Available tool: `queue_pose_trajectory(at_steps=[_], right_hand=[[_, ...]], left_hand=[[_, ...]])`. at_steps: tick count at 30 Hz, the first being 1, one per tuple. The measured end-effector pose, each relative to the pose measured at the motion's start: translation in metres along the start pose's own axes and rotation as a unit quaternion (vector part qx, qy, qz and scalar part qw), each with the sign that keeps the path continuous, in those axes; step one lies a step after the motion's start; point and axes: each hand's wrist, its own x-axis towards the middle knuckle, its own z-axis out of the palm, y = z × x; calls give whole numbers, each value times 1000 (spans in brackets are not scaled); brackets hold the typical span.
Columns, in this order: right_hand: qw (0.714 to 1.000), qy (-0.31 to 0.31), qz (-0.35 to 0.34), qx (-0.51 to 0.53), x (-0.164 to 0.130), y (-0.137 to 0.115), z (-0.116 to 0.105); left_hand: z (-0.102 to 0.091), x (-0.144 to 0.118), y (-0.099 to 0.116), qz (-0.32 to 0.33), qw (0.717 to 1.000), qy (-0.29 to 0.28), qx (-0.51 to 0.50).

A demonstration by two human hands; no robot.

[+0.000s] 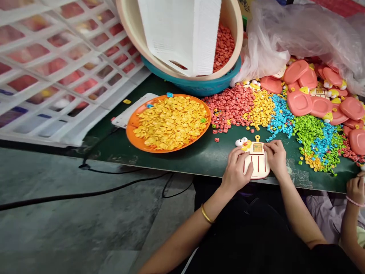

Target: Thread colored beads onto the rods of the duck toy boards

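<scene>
A cream toy with bulging white eyes, a yellow beak, a small screen-like panel and red grooves lies at the table's front edge. My left hand grips its left side, with the thumb across its front. At the upper right edge of the toy, my right hand has its fingers curled and pressed against it; whether a small piece is between those fingertips I cannot tell. Just beyond the toy are heaps of small red pieces, yellow pieces and blue pieces. Green pieces lie to the right.
An orange plate of flat yellow pieces stands left. Behind it, a cream basin sits in a teal basin. Pink toy bodies pile up under plastic film. A white crate is far left; another person's hand is right.
</scene>
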Motion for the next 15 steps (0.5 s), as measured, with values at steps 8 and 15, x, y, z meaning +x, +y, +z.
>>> queue_pose_trajectory(at_steps=[8, 15], right_hand=[[983, -118, -107, -89, -25, -23, 14], [963, -180, 59, 193, 5, -49, 40]], left_hand=[[7, 4, -11, 24, 999, 32, 12], [6, 3, -13, 9, 999, 41, -5]])
